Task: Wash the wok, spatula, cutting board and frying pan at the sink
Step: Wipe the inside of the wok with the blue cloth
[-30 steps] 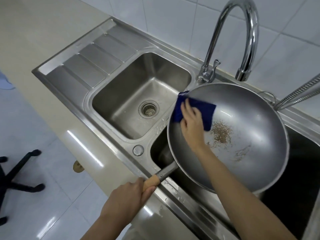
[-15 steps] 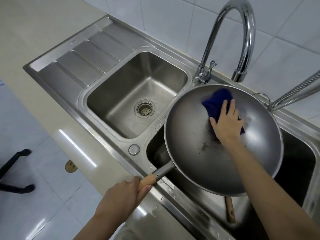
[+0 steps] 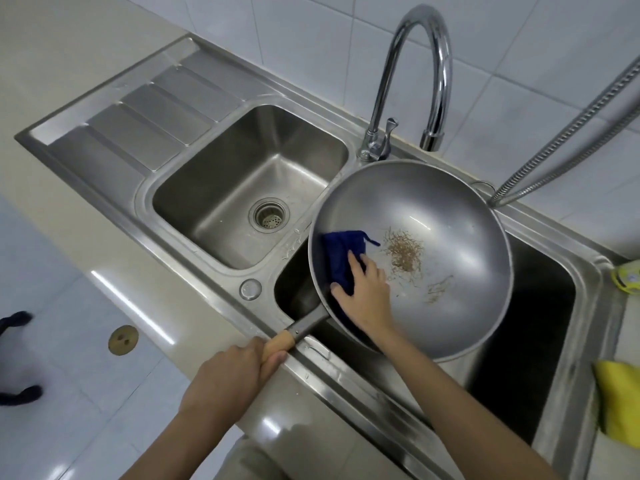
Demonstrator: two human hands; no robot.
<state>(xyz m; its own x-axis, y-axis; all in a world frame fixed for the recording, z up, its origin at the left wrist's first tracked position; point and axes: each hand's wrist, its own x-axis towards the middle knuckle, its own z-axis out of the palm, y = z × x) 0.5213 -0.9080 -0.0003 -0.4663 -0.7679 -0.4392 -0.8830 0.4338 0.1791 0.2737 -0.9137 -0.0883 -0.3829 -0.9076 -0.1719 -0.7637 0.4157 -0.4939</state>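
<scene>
We are gripping the wooden handle [image 3: 273,345] with our left hand [image 3: 228,379], fingers wrapped around it, holding the wok [image 3: 450,237] tilted over the right sink basin [image 3: 540,341]. Our right hand [image 3: 363,289] is pressing a blue cloth [image 3: 341,258] against the wok's inner wall near the handle, fingers fairly flat on it. Brown residue [image 3: 403,252] is sitting in the middle of the bowl, so this first item looks only partly washed. No water is running from the faucet [image 3: 429,81]. We are not seeing the spatula, cutting board or frying pan.
</scene>
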